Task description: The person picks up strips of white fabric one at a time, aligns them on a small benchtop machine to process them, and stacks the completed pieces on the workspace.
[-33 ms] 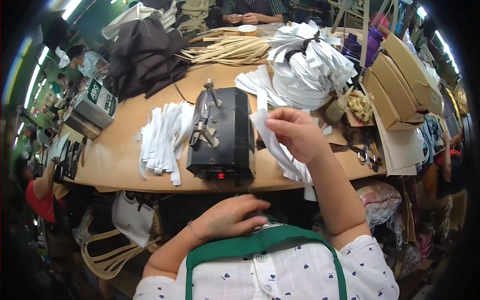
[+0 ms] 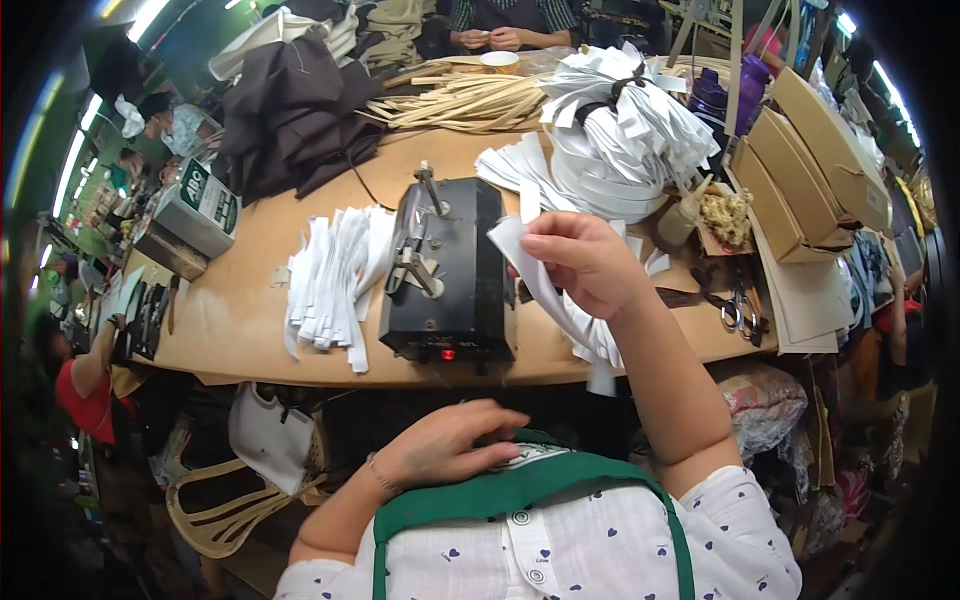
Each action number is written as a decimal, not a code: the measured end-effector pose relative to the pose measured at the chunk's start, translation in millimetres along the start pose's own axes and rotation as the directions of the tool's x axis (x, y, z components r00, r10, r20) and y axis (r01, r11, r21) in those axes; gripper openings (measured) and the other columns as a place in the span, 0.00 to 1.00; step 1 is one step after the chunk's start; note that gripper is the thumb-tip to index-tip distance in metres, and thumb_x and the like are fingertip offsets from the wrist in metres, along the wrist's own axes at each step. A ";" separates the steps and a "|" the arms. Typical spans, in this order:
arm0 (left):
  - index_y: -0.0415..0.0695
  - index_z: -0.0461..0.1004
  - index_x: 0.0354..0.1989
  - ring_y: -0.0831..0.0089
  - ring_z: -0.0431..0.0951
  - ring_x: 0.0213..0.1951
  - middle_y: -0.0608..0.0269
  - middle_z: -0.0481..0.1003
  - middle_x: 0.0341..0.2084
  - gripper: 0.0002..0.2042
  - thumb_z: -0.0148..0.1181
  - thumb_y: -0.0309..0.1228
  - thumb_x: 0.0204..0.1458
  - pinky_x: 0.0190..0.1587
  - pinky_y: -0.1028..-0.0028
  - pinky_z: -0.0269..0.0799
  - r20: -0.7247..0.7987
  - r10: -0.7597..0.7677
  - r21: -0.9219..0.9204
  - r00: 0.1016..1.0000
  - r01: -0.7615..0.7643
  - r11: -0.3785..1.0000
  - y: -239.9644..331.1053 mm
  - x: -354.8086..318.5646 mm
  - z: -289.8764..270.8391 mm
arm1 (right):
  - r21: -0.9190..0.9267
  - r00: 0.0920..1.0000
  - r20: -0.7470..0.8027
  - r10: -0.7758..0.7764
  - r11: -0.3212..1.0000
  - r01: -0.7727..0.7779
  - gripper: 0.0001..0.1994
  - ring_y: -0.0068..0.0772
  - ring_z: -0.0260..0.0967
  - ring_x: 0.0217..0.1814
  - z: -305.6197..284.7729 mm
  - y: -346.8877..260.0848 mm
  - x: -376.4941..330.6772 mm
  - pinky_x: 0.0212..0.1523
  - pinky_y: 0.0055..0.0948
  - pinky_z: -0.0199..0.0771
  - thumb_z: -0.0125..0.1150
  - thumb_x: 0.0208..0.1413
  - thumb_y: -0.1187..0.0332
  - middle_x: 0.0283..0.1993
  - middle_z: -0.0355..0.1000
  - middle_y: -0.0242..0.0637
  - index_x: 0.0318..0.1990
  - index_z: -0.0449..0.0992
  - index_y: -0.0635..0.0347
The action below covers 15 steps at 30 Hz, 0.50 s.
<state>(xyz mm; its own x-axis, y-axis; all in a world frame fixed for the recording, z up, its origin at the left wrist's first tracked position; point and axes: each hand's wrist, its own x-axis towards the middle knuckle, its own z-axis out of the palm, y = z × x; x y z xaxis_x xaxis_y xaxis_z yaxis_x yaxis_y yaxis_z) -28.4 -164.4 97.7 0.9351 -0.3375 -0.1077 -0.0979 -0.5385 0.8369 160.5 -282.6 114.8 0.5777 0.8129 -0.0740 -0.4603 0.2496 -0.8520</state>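
Note:
My right hand (image 2: pixel 588 262) pinches a white fabric strip (image 2: pixel 512 240) between thumb and fingers. The strip's upper end reaches over the right edge of a black box-shaped machine (image 2: pixel 462 270) with metal arms on top and a lit red light on its front. Its other end hangs down among loose white strips near the table edge. My left hand (image 2: pixel 445 447) rests in front of the green apron (image 2: pixel 520 487), fingers stretched and thumb apart, with nothing visible in it. Left of the machine lies a pile of white strips (image 2: pixel 335 285).
A tied bundle of white strips (image 2: pixel 640 150) lies far right, near cardboard boxes (image 2: pixel 795 190) and scissors (image 2: pixel 740 312). Dark cloth (image 2: pixel 295 115), light thin strips (image 2: pixel 460 103) and a metal can (image 2: pixel 195 205) stand around the table. Across it, a co-worker's hands (image 2: pixel 500 39) show.
My right hand has brought the strip slightly left, over the machine's edge. My left hand has drawn a little back toward my body. The whole view has shifted slightly.

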 end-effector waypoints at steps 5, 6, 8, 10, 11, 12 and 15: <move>0.38 0.66 0.42 0.73 0.70 0.33 0.59 0.69 0.29 0.16 0.53 0.29 0.43 0.37 0.78 0.64 -0.193 -0.220 -0.251 0.956 0.169 0.953 -14.7 -58.3 -2.1 | 0.044 0.990 0.126 0.065 0.996 -0.071 0.07 0.25 0.68 0.27 15.4 8.0 54.3 0.26 0.18 0.66 0.57 0.41 0.74 0.26 0.69 0.36 0.29 0.67 0.62; 0.37 0.66 0.42 0.75 0.69 0.33 0.60 0.68 0.30 0.16 0.53 0.29 0.43 0.37 0.79 0.64 -0.242 -0.279 -0.346 0.929 0.186 0.920 -18.1 -66.5 1.9 | 0.061 0.989 0.131 0.067 0.995 -0.075 0.06 0.27 0.69 0.26 17.7 8.3 59.4 0.25 0.19 0.67 0.57 0.41 0.74 0.26 0.69 0.38 0.28 0.67 0.62; 0.36 0.66 0.42 0.75 0.68 0.33 0.60 0.68 0.30 0.16 0.54 0.30 0.43 0.38 0.79 0.64 -0.286 -0.305 -0.422 0.909 0.166 0.891 -21.1 -74.8 3.9 | 0.058 0.988 0.135 0.079 0.994 -0.087 0.07 0.27 0.69 0.26 20.9 8.6 68.2 0.25 0.19 0.67 0.57 0.41 0.74 0.26 0.69 0.38 0.28 0.67 0.62; 0.36 0.66 0.42 0.76 0.68 0.34 0.60 0.67 0.30 0.17 0.54 0.31 0.43 0.38 0.79 0.64 -0.307 -0.323 -0.469 0.895 0.153 0.870 -24.6 -77.4 5.2 | 0.080 0.989 0.121 0.089 0.992 -0.099 0.05 0.25 0.68 0.24 24.1 10.7 73.0 0.21 0.17 0.68 0.57 0.41 0.75 0.24 0.68 0.36 0.27 0.67 0.62; 0.35 0.66 0.42 0.76 0.68 0.34 0.60 0.67 0.30 0.17 0.54 0.31 0.43 0.38 0.79 0.64 -0.310 -0.328 -0.476 0.892 0.153 0.866 -25.7 -77.9 5.3 | 0.078 0.989 0.116 0.093 0.992 -0.103 0.05 0.25 0.68 0.24 25.3 10.8 74.0 0.21 0.17 0.68 0.57 0.41 0.75 0.25 0.68 0.37 0.27 0.67 0.62; 0.35 0.66 0.42 0.76 0.68 0.34 0.60 0.67 0.30 0.18 0.54 0.32 0.43 0.38 0.79 0.64 -0.312 -0.332 -0.483 0.890 0.153 0.862 -26.7 -78.1 5.0 | 0.076 0.989 0.109 0.097 0.992 -0.105 0.05 0.25 0.68 0.24 25.7 10.9 74.3 0.21 0.17 0.68 0.57 0.41 0.75 0.25 0.68 0.37 0.27 0.67 0.62; 0.35 0.65 0.42 0.76 0.68 0.34 0.60 0.66 0.30 0.18 0.55 0.32 0.43 0.38 0.79 0.64 -0.306 -0.327 -0.481 0.894 0.152 0.863 -30.0 -76.2 0.7 | 0.071 0.989 0.099 0.112 0.990 -0.119 0.05 0.25 0.68 0.25 24.4 10.0 75.1 0.21 0.18 0.69 0.57 0.41 0.75 0.25 0.69 0.37 0.27 0.67 0.62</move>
<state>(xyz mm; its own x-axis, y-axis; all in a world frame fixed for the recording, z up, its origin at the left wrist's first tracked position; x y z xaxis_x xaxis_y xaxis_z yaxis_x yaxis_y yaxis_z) -96.9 -123.0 80.4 0.9722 0.1104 -0.2064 0.2211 -0.1447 0.9644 182.9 -206.2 113.3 0.4531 0.8837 -0.1174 -0.5724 0.1874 -0.7983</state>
